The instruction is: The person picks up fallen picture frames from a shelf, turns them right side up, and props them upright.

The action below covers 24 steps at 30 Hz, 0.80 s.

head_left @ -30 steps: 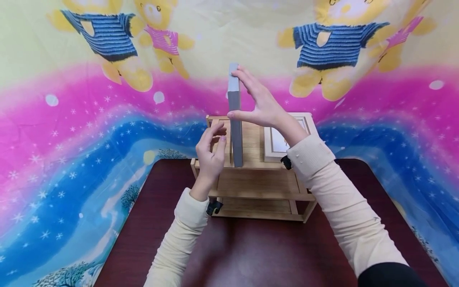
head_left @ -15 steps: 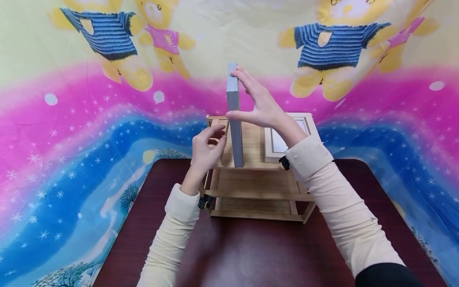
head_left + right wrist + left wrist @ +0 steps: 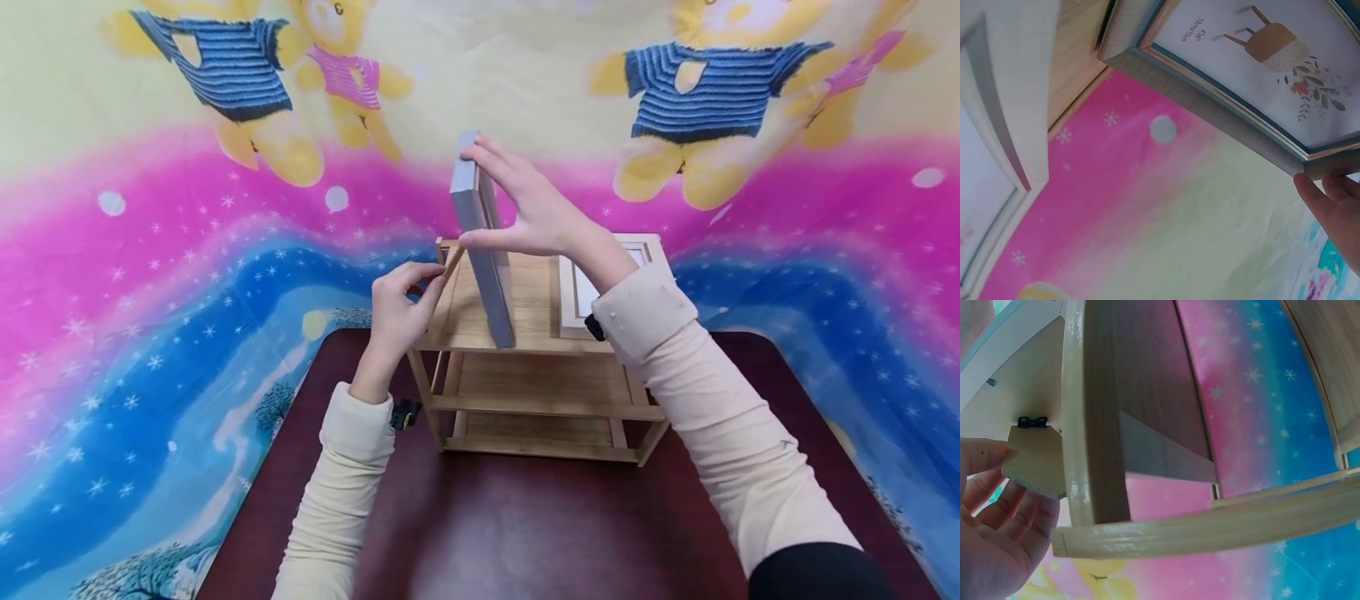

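Frame [image 3: 487, 279] tilted further, shelf edge [image 3: 551, 347] near, gap rightward

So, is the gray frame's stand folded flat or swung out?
Swung out: the stand, pinched by the left hand, angles away from the gray frame.

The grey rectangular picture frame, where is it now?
In the head view, the grey picture frame stands atop the light wooden three-tier rack, left of the white rectangular picture frame, held by the right hand.

Grey frame [image 3: 487, 283], tan shelf [image 3: 536, 379], maroon table [image 3: 510, 521], pink-blue snowflake backdrop [image 3: 375, 192]
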Available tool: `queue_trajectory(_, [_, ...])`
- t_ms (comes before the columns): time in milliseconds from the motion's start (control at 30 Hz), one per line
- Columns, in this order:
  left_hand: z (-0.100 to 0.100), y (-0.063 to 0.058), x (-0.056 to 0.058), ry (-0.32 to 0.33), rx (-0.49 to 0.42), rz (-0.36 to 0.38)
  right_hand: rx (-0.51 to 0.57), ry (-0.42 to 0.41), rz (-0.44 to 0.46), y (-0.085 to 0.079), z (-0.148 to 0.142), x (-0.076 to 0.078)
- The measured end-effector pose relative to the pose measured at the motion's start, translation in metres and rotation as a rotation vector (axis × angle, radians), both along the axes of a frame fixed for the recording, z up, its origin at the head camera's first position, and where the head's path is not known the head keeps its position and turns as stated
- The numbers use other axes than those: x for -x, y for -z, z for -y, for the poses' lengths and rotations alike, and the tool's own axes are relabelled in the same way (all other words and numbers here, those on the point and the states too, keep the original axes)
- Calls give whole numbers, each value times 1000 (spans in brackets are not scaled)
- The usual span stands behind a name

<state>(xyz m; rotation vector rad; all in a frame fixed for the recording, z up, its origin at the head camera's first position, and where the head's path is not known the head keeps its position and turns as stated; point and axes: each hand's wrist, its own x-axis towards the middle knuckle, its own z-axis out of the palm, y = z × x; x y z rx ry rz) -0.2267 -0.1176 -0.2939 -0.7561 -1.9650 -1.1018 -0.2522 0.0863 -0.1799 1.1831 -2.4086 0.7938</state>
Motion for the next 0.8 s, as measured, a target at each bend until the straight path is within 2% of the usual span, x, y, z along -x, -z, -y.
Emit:
queue_trajectory(267, [-2, 9, 1, 10, -13, 59, -125, -22, 17, -9, 6, 4])
queue_trajectory(400, [-2, 13, 3, -2, -3, 57, -156, -24, 36, -9, 7, 6])
queue_trajectory(533, [-2, 14, 5, 9, -25, 22, -160, -40, 39, -9, 8, 8])
queue_trajectory(633, [-3, 16, 6, 0, -39, -36, -161, -57, 41, -9, 7, 10])
queue_trajectory(700, [-5, 17, 6, -33, -26, -84, -170, -66, 50, -10, 6, 12])
queue_trajectory(800, [-8, 19, 2, -127, 37, -156, -189, -73, 70, -11, 5, 13])
